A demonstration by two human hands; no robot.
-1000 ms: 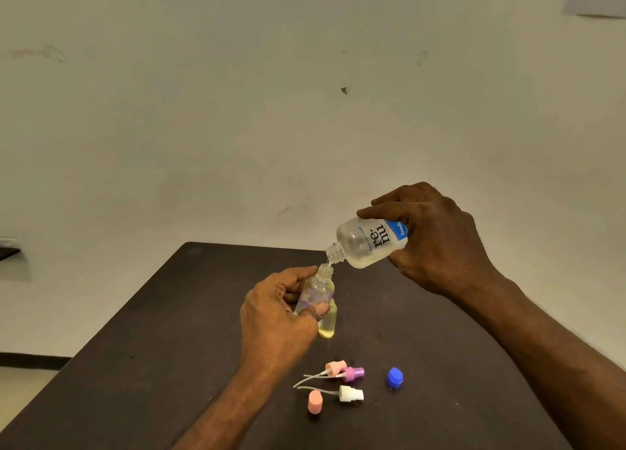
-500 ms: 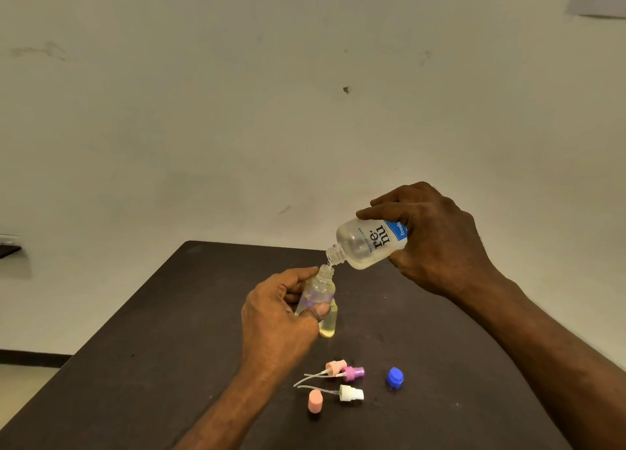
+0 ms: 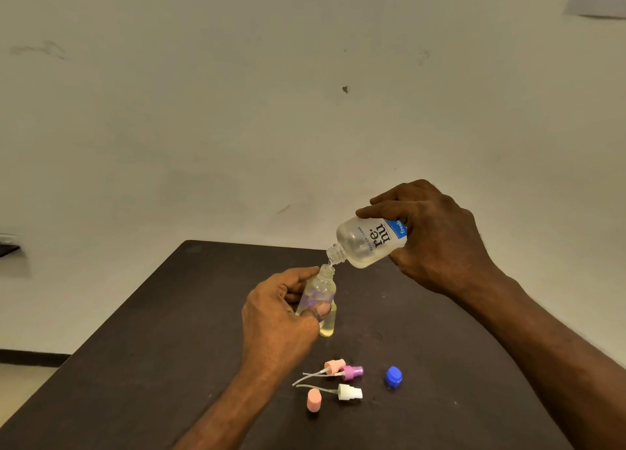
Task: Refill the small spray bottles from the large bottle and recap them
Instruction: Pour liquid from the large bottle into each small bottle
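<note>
Pouring from the large bottle (image 3: 371, 243) into a small spray bottle (image 3: 320, 288) held above the table (image 3: 142, 341).

The fingers (image 3: 379, 209) of the right hand (image 3: 437, 243) wrap the base of the large bottle, index finger laid along its upper side; the wrist is bent so the bottle tilts neck-down to the left, its open mouth just above the small bottle's neck. The left hand (image 3: 276, 317) closes on the small spray bottle, thumb (image 3: 318, 310) pressed across its front, holding it upright and slightly tilted. A second small bottle (image 3: 328, 324) with yellowish liquid stands just behind it. Near the viewer lie three sprayer heads (image 3: 350, 382), a pink cap (image 3: 313, 400) and, to the right, a blue cap (image 3: 393, 377).
</note>
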